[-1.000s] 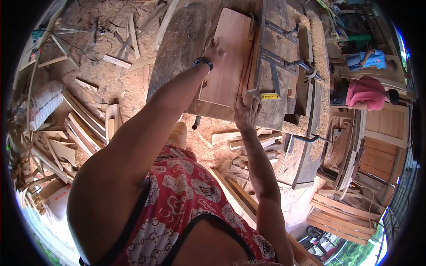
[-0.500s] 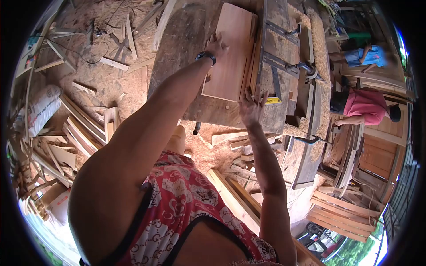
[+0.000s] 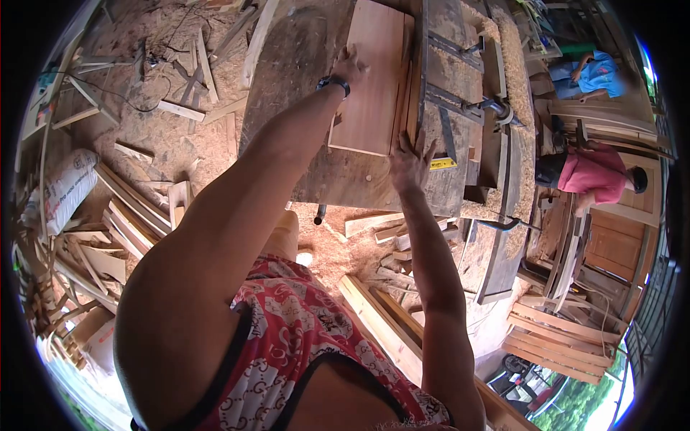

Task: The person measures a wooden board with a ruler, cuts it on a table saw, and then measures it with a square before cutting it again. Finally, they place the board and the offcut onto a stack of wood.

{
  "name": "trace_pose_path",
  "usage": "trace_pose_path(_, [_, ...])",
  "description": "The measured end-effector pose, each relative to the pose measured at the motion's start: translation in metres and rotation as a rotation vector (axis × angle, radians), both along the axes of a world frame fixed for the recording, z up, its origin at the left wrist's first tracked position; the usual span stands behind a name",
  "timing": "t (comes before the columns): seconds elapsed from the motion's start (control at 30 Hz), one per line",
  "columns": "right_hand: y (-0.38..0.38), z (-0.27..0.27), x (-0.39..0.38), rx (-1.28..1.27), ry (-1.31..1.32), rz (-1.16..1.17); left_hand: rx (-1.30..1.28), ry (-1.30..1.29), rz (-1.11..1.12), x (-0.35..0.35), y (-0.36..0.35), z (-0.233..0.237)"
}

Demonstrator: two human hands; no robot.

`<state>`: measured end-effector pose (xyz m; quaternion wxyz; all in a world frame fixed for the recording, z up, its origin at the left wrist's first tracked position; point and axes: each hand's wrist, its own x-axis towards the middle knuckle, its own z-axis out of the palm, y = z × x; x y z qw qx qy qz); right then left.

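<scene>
1. Wide board (image 3: pixel 374 86): top centre of frame, flat face up on the workbench (image 3: pixel 287 65), long axis running up-frame. Top end reaches the frame's upper edge.
2. Left hand (image 3: pixel 349 69): on the board's left edge, upper centre. Fingers apart, laid over the face, not wrapped round it. Thumb contact under the edge: can't tell.
3. Dark wristband (image 3: pixel 334 85) on the left wrist, just below that hand.
4. Right hand (image 3: pixel 411 165): centre of frame, just off the board's lower right corner. Fingers spread, nothing clamped. Fingertips at the lower ends of the narrow strips (image 3: pixel 411 93); firm contact or not, can't tell.
5. Strips lie alongside the board's right edge, parallel to it.
6. Yellow block (image 3: pixel 443 163) just right of the right hand, on the bench.
7. Metal clamp (image 3: pixel 499 109) further right, on the same bench; sawdust (image 3: pixel 525 86) along the bench's right side.
8. Upper right: person in a red shirt (image 3: pixel 595 174), person in a blue shirt (image 3: pixel 600 74) above, both well apart from the board.
9. Left side: white sack (image 3: pixel 68 188) at mid-height, loose offcut (image 3: pixel 182 110) on the floor at upper left.
</scene>
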<state>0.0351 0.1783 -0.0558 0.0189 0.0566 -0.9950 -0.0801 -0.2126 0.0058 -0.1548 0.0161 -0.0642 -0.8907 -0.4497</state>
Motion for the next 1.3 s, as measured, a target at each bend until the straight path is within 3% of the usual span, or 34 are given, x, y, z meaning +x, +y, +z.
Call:
trace_pose_path(0.1, [-0.003, 0.003, -0.004, 0.042, -0.061, -0.054, 0.023, -0.132, -0.035, -0.008, 0.000, 0.000])
trace_pose_path(0.43, [-0.010, 0.006, -0.015, 0.075, -0.108, -0.130, -0.038, -0.131, -0.014, -0.012, 0.002, 0.014])
trace_pose_path(0.6, [-0.008, 0.003, -0.019, 0.048, -0.080, -0.127, -0.135, 0.046, 0.072, -0.022, 0.007, 0.001])
trace_pose_path(0.8, [0.003, 0.000, -0.023, 0.033, -0.083, -0.043, -0.043, -0.117, -0.005, -0.030, 0.006, 0.003])
trace_pose_path(1.3, [-0.003, -0.008, -0.035, 0.055, -0.043, -0.118, -0.096, -0.084, 0.012, -0.037, 0.006, 0.012])
